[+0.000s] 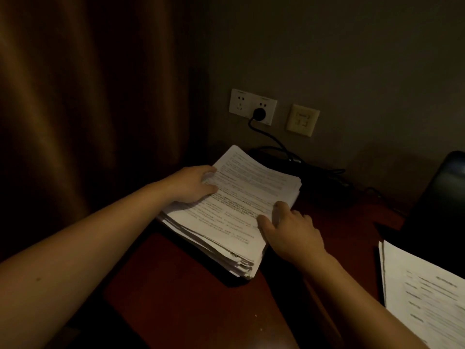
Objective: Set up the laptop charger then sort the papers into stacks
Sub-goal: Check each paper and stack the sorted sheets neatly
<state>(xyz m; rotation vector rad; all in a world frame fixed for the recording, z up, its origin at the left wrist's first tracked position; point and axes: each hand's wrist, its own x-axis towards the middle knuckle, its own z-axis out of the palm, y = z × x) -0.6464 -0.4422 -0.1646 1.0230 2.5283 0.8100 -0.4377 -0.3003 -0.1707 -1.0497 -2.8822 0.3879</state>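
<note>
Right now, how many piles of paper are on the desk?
2. A thick pile lies on the desk under the left hand and right hand; a second pile lies at the right, cut off by the frame. More may be hidden out of view.

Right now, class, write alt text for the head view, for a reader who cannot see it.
A person's left hand rests on the left edge of a thick stack of printed papers on a red desk; the right hand touches its right edge. Behind, a black plug sits in a wall socket; another paper pile lies at right.
</note>
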